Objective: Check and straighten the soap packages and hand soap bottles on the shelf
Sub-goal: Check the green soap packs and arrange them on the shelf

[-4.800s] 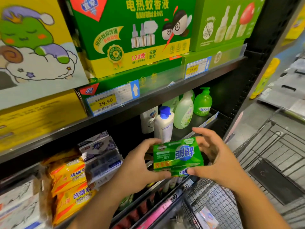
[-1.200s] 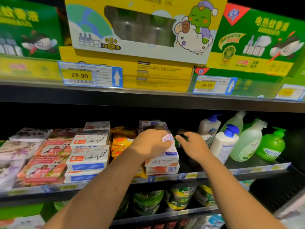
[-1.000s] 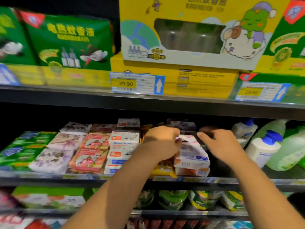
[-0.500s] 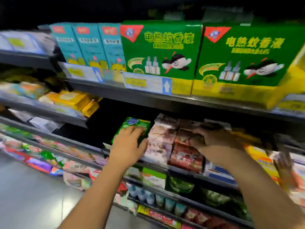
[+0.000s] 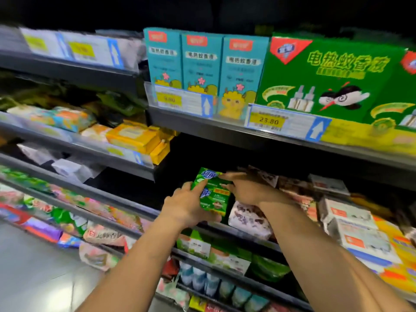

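A green soap package (image 5: 213,194) with blue lettering stands at the left end of the soap shelf (image 5: 245,235). My left hand (image 5: 186,207) clasps its left and lower side, with the index finger up its front. My right hand (image 5: 248,190) presses on its right edge and top. To the right lie pale floral soap packs (image 5: 248,218), white boxed soaps (image 5: 358,235) and yellow packs (image 5: 403,251). No hand soap bottles are in view.
Teal (image 5: 200,64) and green mosquito-liquid boxes (image 5: 331,79) fill the shelf above, with price tags (image 5: 281,123) on its edge. Yellow packs (image 5: 135,136) sit on the left bay. Lower shelves hold mixed goods (image 5: 211,251). Grey floor (image 5: 33,278) lies at lower left.
My view has swung left along the shelf, away from the bottles. Both hands moved from the white boxed soaps to the green package and now hold it upright.
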The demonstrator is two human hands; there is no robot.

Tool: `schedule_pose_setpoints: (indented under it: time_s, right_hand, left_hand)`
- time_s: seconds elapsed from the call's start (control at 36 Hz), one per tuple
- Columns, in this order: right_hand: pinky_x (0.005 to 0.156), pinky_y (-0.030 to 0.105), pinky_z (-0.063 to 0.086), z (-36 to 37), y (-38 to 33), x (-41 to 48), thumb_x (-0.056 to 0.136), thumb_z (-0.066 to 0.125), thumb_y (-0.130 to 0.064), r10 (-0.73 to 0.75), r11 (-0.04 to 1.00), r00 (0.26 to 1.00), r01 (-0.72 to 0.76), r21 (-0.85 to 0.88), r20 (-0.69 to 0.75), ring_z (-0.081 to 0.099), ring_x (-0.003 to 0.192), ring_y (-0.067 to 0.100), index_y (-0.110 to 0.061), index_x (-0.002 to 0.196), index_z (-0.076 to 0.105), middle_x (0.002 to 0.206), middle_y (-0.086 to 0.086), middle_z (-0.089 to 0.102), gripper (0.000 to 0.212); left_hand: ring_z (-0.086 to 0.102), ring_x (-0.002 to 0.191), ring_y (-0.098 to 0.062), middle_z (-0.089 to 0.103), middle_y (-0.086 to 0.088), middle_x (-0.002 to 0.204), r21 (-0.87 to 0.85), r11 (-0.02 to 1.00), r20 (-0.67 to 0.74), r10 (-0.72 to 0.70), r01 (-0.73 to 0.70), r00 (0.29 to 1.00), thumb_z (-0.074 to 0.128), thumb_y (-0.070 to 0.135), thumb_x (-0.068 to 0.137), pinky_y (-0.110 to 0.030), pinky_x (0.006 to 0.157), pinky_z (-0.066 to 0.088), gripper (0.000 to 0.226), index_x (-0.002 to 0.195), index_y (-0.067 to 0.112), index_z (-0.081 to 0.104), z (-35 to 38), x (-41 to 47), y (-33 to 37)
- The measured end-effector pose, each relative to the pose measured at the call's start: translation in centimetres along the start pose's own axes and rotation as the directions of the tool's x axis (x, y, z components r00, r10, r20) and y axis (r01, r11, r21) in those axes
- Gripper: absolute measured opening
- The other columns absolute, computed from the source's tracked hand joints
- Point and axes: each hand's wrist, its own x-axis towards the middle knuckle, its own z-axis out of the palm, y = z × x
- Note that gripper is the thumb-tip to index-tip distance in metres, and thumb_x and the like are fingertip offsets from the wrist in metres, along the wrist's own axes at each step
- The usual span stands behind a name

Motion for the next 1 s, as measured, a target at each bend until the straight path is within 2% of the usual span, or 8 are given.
schedule_pose_setpoints:
  time_s: [0.11,0.22,0.39,0.58,0.78,0.83,0.94,1.0]
  right_hand:
    - [0.112,0.024,0.035,-0.6,0.4,0.4,0.1,0.059,-0.023,-0.019,0.995,1.0,0.02,0.096,-0.009,0.053,0.123,0.012,-0.023,0.136,0.061,0.135,-0.007,0.057,0.036]
    - [0.093,0.008,0.026,-1.6,0.4,0.1,0.096,0.065,-0.022,-0.009,0.996,1.0,0.007,0.092,0.017,0.047,0.131,0.013,-0.024,0.139,0.057,0.146,-0.003,0.049,0.043]
    - [0.092,0.021,0.041,-2.1,0.3,0.8,0.086,0.071,-0.015,0.01,0.999,0.998,-0.012,0.034,0.062,0.05,0.124,0.017,-0.031,0.141,0.052,0.147,-0.001,0.045,0.061]
    - [0.093,0.037,0.046,-0.9,-0.5,1.9,0.077,0.082,-0.015,0.029,0.999,0.998,-0.031,0.034,0.061,0.056,0.111,0.031,-0.015,0.135,0.05,0.131,0.015,0.056,0.066]
    - [0.096,0.034,0.041,-0.9,-0.5,2.4,0.077,0.081,-0.028,0.029,0.999,0.999,-0.03,-0.017,-0.016,0.048,0.128,0.034,-0.014,0.142,0.044,0.144,0.014,0.046,0.076]
    - [0.094,0.031,0.04,-1.2,-0.5,2.4,0.076,0.081,-0.029,0.001,0.999,0.995,-0.007,-0.053,-0.103,0.046,0.129,0.033,-0.014,0.14,0.047,0.145,0.015,0.044,0.074]
    - [0.116,0.026,0.027,-1.9,-0.8,1.8,0.079,0.08,-0.024,-0.071,0.997,0.981,0.077,0.024,-0.18,0.023,0.149,0.027,-0.015,0.155,0.031,0.161,0.016,0.022,0.091]
    - [0.114,0.023,0.028,-2.6,-1.2,1.3,0.081,0.079,-0.022,-0.1,0.993,0.966,0.112,0.036,-0.237,0.03,0.145,0.029,-0.014,0.155,0.03,0.159,0.017,0.026,0.089]
  left_hand:
    - [0.046,0.131,-0.028,0.033,-0.002,0.149,-0.036,0.999,-0.059,0.035,-0.038,0.998,0.065,0.083,0.062,-0.045,0.102,0.044,0.112,0.153,0.047,0.01,0.2,0.4,-0.8]
    - [0.05,0.123,-0.025,0.042,0.0,0.136,-0.078,0.993,-0.117,0.084,-0.093,0.99,0.067,0.082,0.059,-0.043,0.099,0.045,0.108,0.15,0.05,0.019,0.2,0.7,-1.9]
    - [0.045,0.106,-0.016,0.038,0.002,0.112,-0.23,0.955,-0.281,0.118,-0.186,0.952,0.087,0.066,0.049,-0.027,0.093,0.043,0.1,0.137,0.037,0.051,0.3,1.1,-4.0]
    - [0.04,0.111,-0.009,0.032,0.005,0.121,-0.286,0.914,-0.376,0.171,-0.289,0.911,0.095,0.045,0.052,-0.012,0.096,0.032,0.094,0.13,0.016,0.052,0.9,1.3,-4.0]
    - [0.047,0.112,-0.022,0.04,0.005,0.114,-0.238,0.922,-0.458,0.171,-0.306,0.872,0.087,0.066,0.049,-0.037,0.097,0.044,0.103,0.129,0.011,0.051,1.2,1.4,-4.6]
    - [0.047,0.113,-0.023,0.038,0.004,0.115,-0.261,0.917,-0.487,0.144,-0.301,0.861,0.087,0.061,0.051,-0.039,0.098,0.045,0.101,0.13,0.009,0.051,1.2,1.2,-4.5]
    - [0.047,0.115,-0.023,0.039,0.002,0.117,-0.286,0.912,-0.53,0.106,-0.295,0.841,0.083,0.063,0.051,-0.038,0.103,0.044,0.11,0.141,0.011,0.047,1.2,1.0,-4.1]
    - [0.046,0.115,-0.02,0.036,0.004,0.115,-0.294,0.913,-0.545,0.082,-0.281,0.835,0.082,0.063,0.053,-0.032,0.104,0.041,0.112,0.146,0.012,0.044,1.2,0.8,-3.9]
